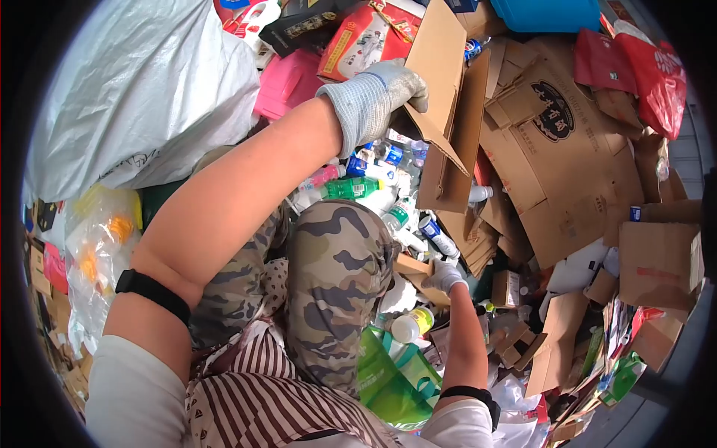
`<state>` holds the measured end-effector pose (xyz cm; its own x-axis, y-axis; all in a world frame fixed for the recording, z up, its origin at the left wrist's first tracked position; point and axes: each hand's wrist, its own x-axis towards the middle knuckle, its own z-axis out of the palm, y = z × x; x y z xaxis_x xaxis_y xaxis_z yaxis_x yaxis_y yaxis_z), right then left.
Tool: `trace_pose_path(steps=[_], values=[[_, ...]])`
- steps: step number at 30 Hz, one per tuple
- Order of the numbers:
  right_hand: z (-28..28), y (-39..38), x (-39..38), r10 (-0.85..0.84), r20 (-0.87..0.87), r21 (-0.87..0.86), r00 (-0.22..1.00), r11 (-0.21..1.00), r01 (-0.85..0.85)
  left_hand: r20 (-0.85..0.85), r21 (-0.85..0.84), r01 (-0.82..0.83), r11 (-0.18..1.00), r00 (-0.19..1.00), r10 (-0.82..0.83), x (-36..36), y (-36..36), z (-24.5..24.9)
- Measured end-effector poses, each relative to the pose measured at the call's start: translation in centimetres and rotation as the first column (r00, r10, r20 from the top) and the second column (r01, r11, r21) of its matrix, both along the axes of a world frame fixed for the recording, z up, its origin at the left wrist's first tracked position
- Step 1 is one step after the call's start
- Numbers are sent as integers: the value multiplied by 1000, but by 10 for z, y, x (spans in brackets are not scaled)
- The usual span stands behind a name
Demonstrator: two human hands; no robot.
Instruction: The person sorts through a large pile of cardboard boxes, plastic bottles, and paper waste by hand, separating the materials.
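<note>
My left hand (377, 101), in a grey-white knitted glove, is raised at the upper middle, its fingers closed on the edge of an open brown cardboard box (441, 82) with flaps spread. Lower right of it, my right hand (447, 276), gloved too, has its fingers around the edge of a small cardboard piece (418, 280). Between the hands lies a heap of bottles, among them a green bottle (355, 187) and a blue and white can (438, 235). A wide-mouthed bottle with a yellow-green label (412, 325) lies just below my right hand.
A large white sack (142, 89) fills the upper left. Flattened cardboard (560, 149) covers the right, with a red plastic bag (661, 82) above it. A green bag (388, 381) lies beside my camouflage-clad knee. Pink and red boxes stand behind my left hand.
</note>
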<state>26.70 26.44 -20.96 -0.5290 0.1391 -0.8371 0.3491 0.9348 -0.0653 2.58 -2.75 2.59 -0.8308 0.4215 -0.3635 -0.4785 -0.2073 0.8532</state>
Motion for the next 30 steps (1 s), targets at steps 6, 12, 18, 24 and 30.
trace_pose_path(steps=[6, 12, 18, 24, 30], values=[[140, 49, 14, -479, -792, -480, 379, 872, 100, -294, -70, 78, 994, 951, -96, -11, 12, -12], [293, 24, 4, -983, -175, -937, 62, 146, -318, -301, 72, 120, 990, 949, -93, -4, 13, -11], [283, -97, -76, -995, 14, -949, 97, -44, -313, -280, -125, 325, 937, 895, -348, 42, -8, -33], [235, -152, -107, -880, 393, -875, 267, -447, -187, -79, 260, 285, 923, 959, -274, 154, -95, -31], [204, -223, -127, -729, 428, -884, 534, -461, 80, 232, 807, 34, 590, 900, -369, 175, -143, -35]])
